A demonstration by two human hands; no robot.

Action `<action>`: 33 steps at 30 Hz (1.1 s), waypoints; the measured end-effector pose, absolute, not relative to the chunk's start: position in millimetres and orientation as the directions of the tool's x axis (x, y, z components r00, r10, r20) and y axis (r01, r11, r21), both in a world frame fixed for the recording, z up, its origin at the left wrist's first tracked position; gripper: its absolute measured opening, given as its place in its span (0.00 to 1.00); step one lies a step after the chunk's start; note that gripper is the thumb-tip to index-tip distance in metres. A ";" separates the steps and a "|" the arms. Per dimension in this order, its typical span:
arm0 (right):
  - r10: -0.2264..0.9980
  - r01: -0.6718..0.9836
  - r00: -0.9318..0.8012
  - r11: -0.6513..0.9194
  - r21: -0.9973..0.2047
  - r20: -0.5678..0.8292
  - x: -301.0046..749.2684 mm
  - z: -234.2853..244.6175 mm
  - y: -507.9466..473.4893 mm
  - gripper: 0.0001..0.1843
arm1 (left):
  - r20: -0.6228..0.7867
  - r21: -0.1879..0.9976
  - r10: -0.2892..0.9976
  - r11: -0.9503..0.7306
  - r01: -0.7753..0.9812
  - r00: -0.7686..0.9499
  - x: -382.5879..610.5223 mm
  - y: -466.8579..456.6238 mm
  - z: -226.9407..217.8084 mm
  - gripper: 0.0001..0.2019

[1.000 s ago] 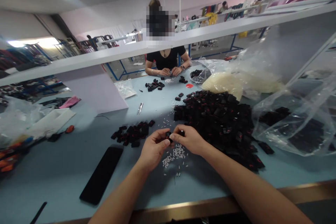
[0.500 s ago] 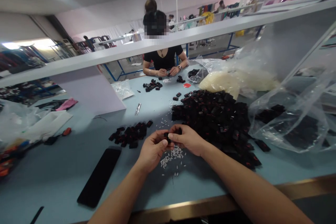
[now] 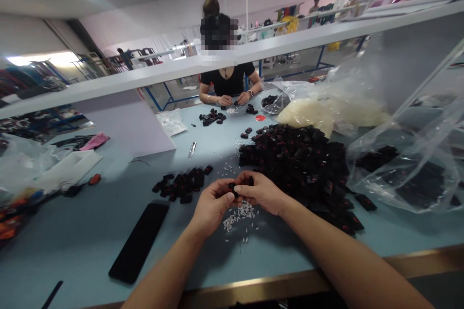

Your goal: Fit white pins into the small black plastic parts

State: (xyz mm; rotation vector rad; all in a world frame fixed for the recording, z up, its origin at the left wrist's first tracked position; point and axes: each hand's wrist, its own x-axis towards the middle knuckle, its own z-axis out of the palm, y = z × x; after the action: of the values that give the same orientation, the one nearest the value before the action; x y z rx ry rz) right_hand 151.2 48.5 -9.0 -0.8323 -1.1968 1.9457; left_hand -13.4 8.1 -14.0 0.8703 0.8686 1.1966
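Head view | left hand (image 3: 211,206), lower centre: forearm angled from bottom edge, grip pinching small black piece (image 3: 232,188) just below mid-frame | right hand (image 3: 261,194), right of it: forearm from lower right, fingers curled, grip closed on same piece

The tabletop (image 3: 83,236) is blue, the pile (image 3: 293,154) black flecked red, lower-centre bits (image 3: 246,210) white, left-hand cloth (image 3: 94,141) pink.
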 end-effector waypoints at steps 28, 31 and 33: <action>0.900 -0.244 -0.417 -0.245 -0.938 -0.127 146.4 -15.9 51.8 0.21 | -0.156 0.871 0.977 0.207 -0.445 0.148 -14.8 4.8 -5.8 0.15; 0.905 -0.239 -0.403 -0.249 -0.939 -0.137 146.0 -15.2 52.1 0.21 | -0.154 0.872 0.975 0.209 -0.442 0.159 -14.9 4.8 -4.9 0.15; 0.907 -0.236 -0.398 -0.244 -0.940 -0.136 146.0 -14.7 52.2 0.21 | -0.151 0.873 0.975 0.207 -0.441 0.160 -14.5 4.4 -4.7 0.15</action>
State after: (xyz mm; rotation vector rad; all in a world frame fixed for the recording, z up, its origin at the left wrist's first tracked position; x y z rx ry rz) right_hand 146.0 52.2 -14.7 -0.9213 -1.1554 1.7604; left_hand -14.5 4.4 -4.7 0.7865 0.8585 1.1766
